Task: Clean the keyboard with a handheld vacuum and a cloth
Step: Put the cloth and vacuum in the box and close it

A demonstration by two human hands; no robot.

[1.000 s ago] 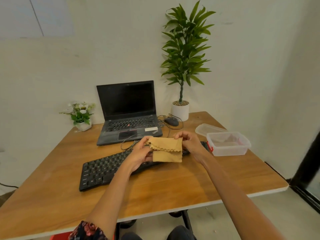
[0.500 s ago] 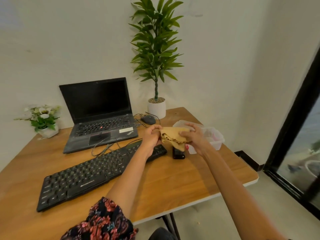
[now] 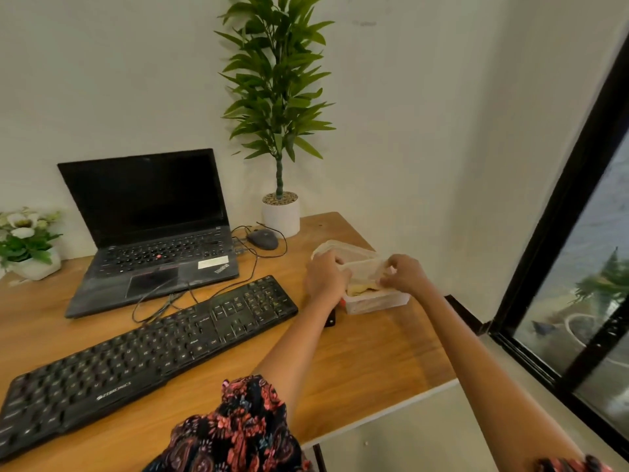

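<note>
At six o'clock a floral-print sleeve [image 3: 238, 434] fills the near edge, both bare forearms reaching out over the wooden tabletop [image 3: 357, 362]. At eight o'clock the long black plastic keyboard [image 3: 143, 356] lies slantwise, its cable looping toward eleven. Under the left wrist a small black object [image 3: 331, 318] lies on the wood, too hidden to tell what it is.

At two o'clock stands the clear rectangular plastic container [image 3: 377, 301]. The folded tan cloth [image 3: 360, 288] lies inside it, only part of it showing between the hands. The left hand [image 3: 325, 279] is at the container's near-left rim, fingers curled over the edge; its grip looks closed on the rim. The right hand [image 3: 405, 274] hovers over the opening with fingers bent and pinched; whether it holds the cloth I cannot tell. Just behind, touching the container, lies its clear plastic lid [image 3: 335, 248].

Farther off, at eleven o'clock, an open black laptop [image 3: 149, 226]; at twelve, a dark mouse [image 3: 262, 239] and a tall green plant in a white pot [image 3: 280, 214]; at ten, white flowers in a small pot [image 3: 29, 247].
</note>
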